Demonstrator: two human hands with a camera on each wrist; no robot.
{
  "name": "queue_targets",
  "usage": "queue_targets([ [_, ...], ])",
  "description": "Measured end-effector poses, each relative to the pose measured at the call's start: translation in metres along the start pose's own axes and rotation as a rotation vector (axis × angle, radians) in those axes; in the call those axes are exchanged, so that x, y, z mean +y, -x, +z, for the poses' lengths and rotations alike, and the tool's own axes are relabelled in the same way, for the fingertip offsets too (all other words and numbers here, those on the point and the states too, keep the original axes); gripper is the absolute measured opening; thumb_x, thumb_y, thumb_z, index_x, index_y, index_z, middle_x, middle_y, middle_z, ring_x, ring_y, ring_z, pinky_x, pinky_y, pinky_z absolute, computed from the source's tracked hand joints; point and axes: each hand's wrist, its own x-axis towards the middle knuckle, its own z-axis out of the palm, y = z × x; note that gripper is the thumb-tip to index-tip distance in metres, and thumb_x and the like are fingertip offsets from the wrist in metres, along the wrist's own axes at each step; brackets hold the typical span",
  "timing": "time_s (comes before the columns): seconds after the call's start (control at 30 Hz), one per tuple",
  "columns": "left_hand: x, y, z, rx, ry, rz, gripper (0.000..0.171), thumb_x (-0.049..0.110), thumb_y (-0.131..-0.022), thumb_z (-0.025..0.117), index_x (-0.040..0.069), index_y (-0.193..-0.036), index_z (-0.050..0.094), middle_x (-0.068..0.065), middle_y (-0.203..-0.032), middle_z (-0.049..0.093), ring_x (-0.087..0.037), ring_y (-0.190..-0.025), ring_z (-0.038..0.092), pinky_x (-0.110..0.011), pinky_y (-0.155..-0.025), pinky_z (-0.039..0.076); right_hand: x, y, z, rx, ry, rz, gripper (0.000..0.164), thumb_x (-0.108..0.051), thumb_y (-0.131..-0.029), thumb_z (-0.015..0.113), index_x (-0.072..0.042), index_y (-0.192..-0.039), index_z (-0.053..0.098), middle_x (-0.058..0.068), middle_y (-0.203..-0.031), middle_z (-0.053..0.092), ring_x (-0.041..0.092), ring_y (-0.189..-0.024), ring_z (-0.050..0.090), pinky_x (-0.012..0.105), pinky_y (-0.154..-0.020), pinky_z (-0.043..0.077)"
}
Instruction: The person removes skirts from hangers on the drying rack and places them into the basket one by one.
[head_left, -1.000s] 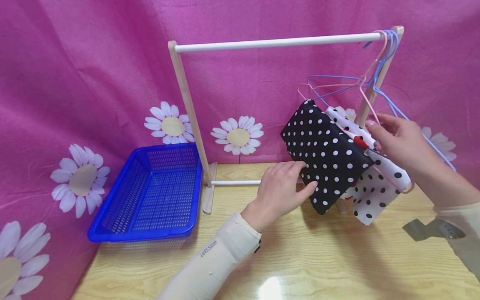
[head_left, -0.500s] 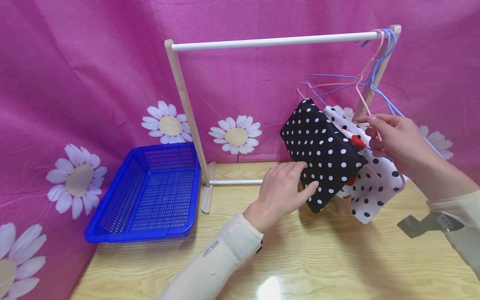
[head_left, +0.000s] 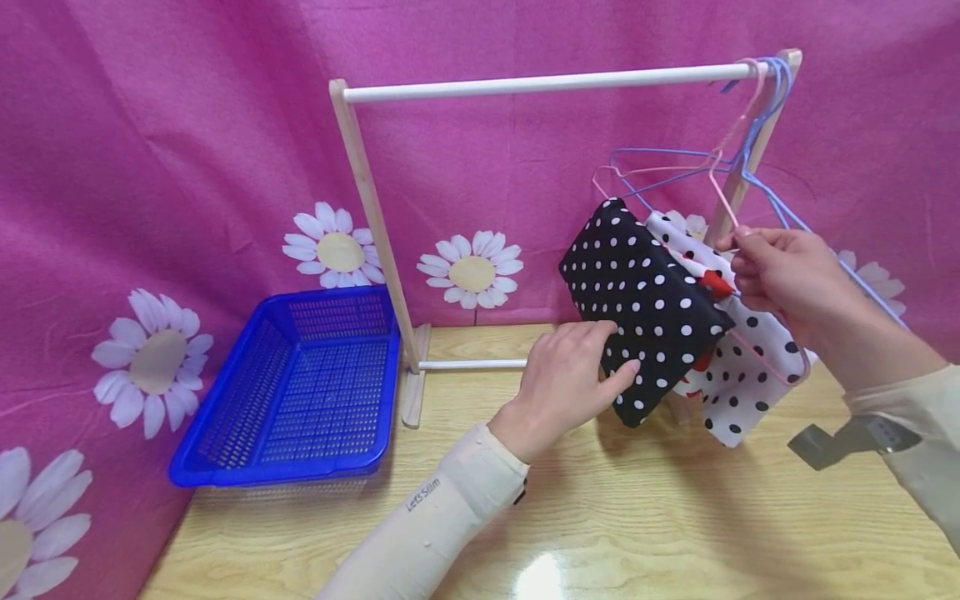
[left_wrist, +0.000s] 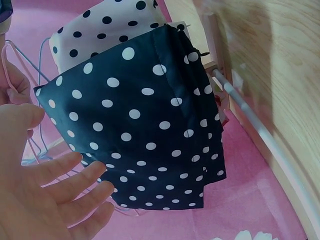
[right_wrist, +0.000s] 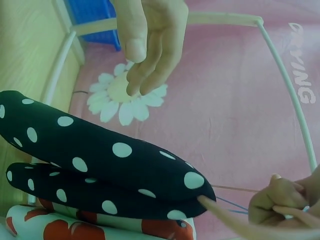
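A black cloth with white dots (head_left: pixel 648 292) hangs folded over a pink wire hanger (head_left: pixel 722 196) at the right end of the rack. My right hand (head_left: pixel 791 279) pinches the hanger's right arm between thumb and fingers. Beside the cloth's lower left edge is my left hand (head_left: pixel 562 379). In the left wrist view, that left hand (left_wrist: pixel 60 195) has its fingers spread loosely along the black cloth (left_wrist: pixel 135 115), holding nothing; whether they touch is unclear. Behind hangs a white cloth with black dots (head_left: pixel 750 392), on a blue hanger (head_left: pixel 667 151), with red-patterned fabric (head_left: pixel 716 283) partly hidden between.
The wooden rack has a white top rail (head_left: pixel 555 83) and a lower bar (head_left: pixel 472 365). To its left stands a blue plastic basket (head_left: pixel 322 400). A pink curtain with daisies (head_left: pixel 480 167) backs the wood-grain table (head_left: pixel 600 517).
My right hand has shifted slightly left and up along the pink hanger, which has swung a little with the black cloth. The left hand has barely moved. The head view has shifted slightly.
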Motion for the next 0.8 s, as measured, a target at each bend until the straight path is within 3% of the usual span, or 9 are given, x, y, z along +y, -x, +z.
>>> queue_targets([
  [0.1, 0.000, 0.000, 0.000, -0.011, 0.028, -0.015, 0.048, 0.051, -0.095, 0.061, 0.017, -0.129, 0.065, 0.003, -0.128, 0.069, -0.014, -0.122, 0.064, -0.031, -0.098, 0.055, -0.001, 0.001, 0.002, 0.014, 0.015, -0.003, 0.036, -0.036, -0.107, 0.043, -0.027, -0.082, 0.067, -0.010, -0.062, 0.042, 0.008, -0.052, 0.028, 0.022, -0.044, 0.026],
  [0.3, -0.001, -0.002, -0.001, -0.027, 0.096, -0.036, 0.048, 0.050, -0.097, 0.060, 0.016, -0.131, 0.063, 0.000, -0.133, 0.067, -0.015, -0.125, 0.062, -0.032, -0.101, 0.054, -0.006, 0.002, 0.007, 0.037, 0.144, 0.028, 0.038, -0.038, -0.108, 0.040, -0.034, -0.081, 0.067, -0.012, -0.064, 0.043, 0.004, -0.056, 0.039, 0.020, -0.050, 0.039],
  [0.43, 0.000, -0.005, -0.003, -0.035, 0.112, -0.042, 0.048, 0.049, -0.097, 0.060, 0.016, -0.132, 0.062, 0.001, -0.134, 0.066, -0.015, -0.126, 0.062, -0.032, -0.102, 0.053, -0.008, 0.003, 0.007, 0.041, 0.156, 0.021, 0.038, -0.038, -0.107, 0.041, -0.035, -0.080, 0.067, -0.013, -0.064, 0.044, 0.003, -0.056, 0.039, 0.020, -0.050, 0.039],
  [0.5, 0.000, -0.007, -0.004, -0.030, 0.110, -0.041, 0.048, 0.048, -0.097, 0.060, 0.016, -0.133, 0.062, 0.001, -0.133, 0.067, -0.014, -0.126, 0.062, -0.031, -0.101, 0.053, -0.008, 0.003, 0.008, 0.040, 0.156, 0.013, 0.038, -0.038, -0.107, 0.041, -0.035, -0.081, 0.068, -0.013, -0.064, 0.044, 0.003, -0.055, 0.038, 0.021, -0.049, 0.037],
  [0.67, -0.001, -0.009, -0.005, -0.012, 0.109, -0.040, 0.048, 0.048, -0.097, 0.060, 0.016, -0.132, 0.062, 0.003, -0.132, 0.068, -0.013, -0.123, 0.063, -0.030, -0.098, 0.054, -0.009, 0.004, 0.009, 0.015, 0.106, -0.014, 0.037, -0.035, -0.108, 0.042, -0.030, -0.083, 0.069, -0.012, -0.062, 0.040, 0.011, -0.055, 0.025, 0.033, -0.051, 0.015],
  [0.8, -0.002, -0.010, -0.006, -0.009, 0.114, -0.044, 0.047, 0.048, -0.097, 0.060, 0.017, -0.132, 0.062, 0.003, -0.133, 0.067, -0.013, -0.123, 0.063, -0.030, -0.098, 0.054, -0.009, 0.006, 0.011, 0.020, 0.097, -0.033, 0.037, -0.033, -0.108, 0.043, -0.029, -0.082, 0.069, -0.011, -0.061, 0.041, 0.011, -0.053, 0.026, 0.037, -0.055, 0.012],
])
